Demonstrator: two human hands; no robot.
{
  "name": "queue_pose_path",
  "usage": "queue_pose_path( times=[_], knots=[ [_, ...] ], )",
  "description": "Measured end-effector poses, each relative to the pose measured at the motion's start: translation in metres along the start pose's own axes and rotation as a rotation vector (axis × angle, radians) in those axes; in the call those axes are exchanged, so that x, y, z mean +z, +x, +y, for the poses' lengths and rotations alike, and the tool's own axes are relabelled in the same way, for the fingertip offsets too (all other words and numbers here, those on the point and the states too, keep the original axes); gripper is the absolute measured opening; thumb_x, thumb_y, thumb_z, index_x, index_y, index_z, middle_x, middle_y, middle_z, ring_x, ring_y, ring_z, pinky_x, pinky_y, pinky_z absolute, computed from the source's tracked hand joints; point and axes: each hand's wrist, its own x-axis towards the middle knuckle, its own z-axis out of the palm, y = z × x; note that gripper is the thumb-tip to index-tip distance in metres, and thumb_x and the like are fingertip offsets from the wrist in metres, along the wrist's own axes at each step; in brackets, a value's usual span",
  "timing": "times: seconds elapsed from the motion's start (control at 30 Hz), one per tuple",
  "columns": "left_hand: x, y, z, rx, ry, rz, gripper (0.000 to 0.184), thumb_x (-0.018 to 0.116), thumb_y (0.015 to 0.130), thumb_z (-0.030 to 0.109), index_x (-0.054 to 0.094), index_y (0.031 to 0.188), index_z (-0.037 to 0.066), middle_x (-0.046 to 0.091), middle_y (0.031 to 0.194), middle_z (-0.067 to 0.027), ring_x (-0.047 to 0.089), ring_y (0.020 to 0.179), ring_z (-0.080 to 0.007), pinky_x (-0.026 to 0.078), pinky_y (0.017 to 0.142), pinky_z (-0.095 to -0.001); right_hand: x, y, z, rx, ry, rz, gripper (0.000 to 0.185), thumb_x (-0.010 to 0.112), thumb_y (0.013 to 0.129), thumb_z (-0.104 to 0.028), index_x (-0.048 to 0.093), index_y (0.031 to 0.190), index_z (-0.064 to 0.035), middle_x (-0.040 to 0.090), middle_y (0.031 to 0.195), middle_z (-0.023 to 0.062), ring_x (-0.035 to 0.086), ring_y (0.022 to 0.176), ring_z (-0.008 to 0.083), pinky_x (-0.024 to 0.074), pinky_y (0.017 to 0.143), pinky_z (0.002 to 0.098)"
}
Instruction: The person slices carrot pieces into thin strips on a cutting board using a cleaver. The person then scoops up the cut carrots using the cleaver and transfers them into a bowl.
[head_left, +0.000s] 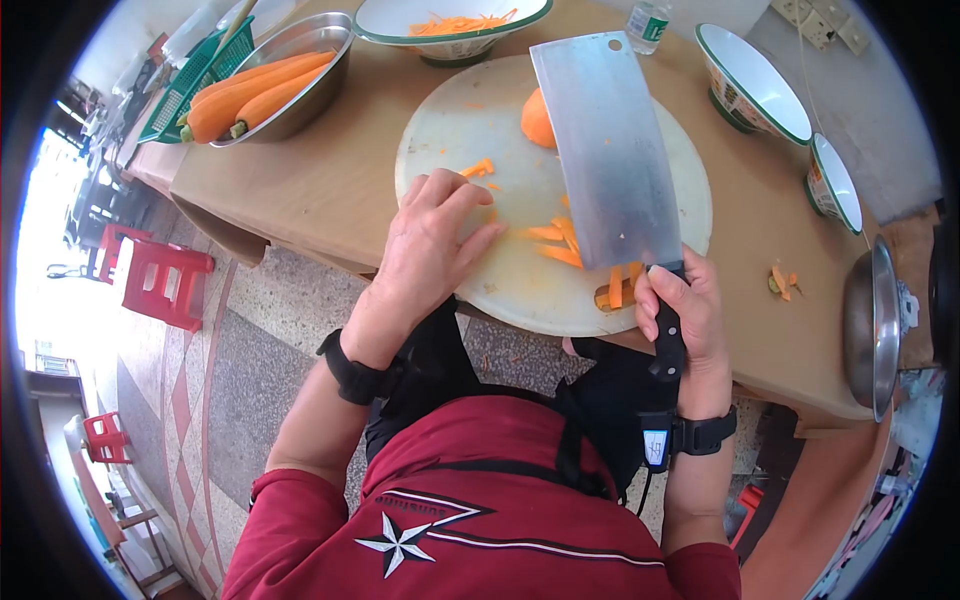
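Right hand [690, 305] clamped round my knife [615, 150], its blade out over the board [440, 125], presumably to clear my left hand [435, 230], thumb and fingers apart, seemingly empty; carrot strips [558, 256] lay between them!

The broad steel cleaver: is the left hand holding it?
No, the right hand has its grip on the black handle of the broad steel cleaver, while the left hand is off it.

Nothing is legible on the shirt [500, 500], bottle label [653, 28] or wrist display [655, 447]
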Motion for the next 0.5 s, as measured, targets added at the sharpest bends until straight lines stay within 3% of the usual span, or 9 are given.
queue_pose_path(
  times=[0.4,0.5],
  knots=[
    [-0.006,0.009,-0.010,0.049,-0.007,0.102,0.013,0.066,0.085,0.001,0.068,0.097,0.003,0.062,0.100,-0.0113,0.061,0.095,-0.0308,0.050,0.080,-0.0371,0.000,-0.001,-0.001,0.002,-0.010,0.008,0.026,0.064,0.093,-0.016,0.061,0.113,0.0007,0.055,0.064,0.0040,0.053,0.046,0.0111,0.0424,0.044,0.0223],
    [-0.022,-0.005,-0.011,-0.064,-0.023,-0.023,0.012,0.067,0.085,0.003,0.068,0.097,0.002,0.063,0.099,-0.0112,0.061,0.093,-0.0298,0.050,0.079,-0.0362,0.001,-0.001,-0.001,0.019,-0.014,0.017,0.026,0.064,0.093,-0.016,0.061,0.113,0.0007,0.055,0.064,0.0039,0.053,0.046,0.0110,0.0422,0.044,0.0223]
  ],
)
